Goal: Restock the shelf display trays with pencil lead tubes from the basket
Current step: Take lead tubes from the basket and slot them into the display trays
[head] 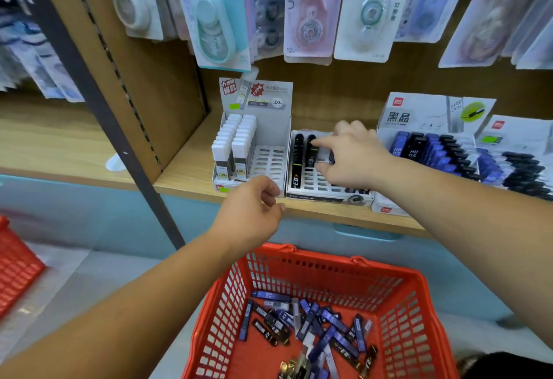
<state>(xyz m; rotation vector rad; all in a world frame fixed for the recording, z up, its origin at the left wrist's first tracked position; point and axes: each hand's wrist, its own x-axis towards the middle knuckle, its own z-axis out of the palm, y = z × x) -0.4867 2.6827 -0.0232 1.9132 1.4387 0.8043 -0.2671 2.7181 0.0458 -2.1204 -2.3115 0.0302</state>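
Now the right hand (350,157) reaches the tray (323,182) at 12 o'clock, one finger on a black tube (311,151) standing straight up; I cannot tell if it pinches. The left hand (251,208) hangs loosely curled, holding nothing. More tubes (326,336) lie flat in the basket (329,262) at 6 o'clock, pointing every way. They look light, stiff, slick; pinch the sides.

We see a left forearm (134,304) and a right forearm (466,217), both bare. The left hand (248,209) and right hand (354,160) are likewise uncovered.
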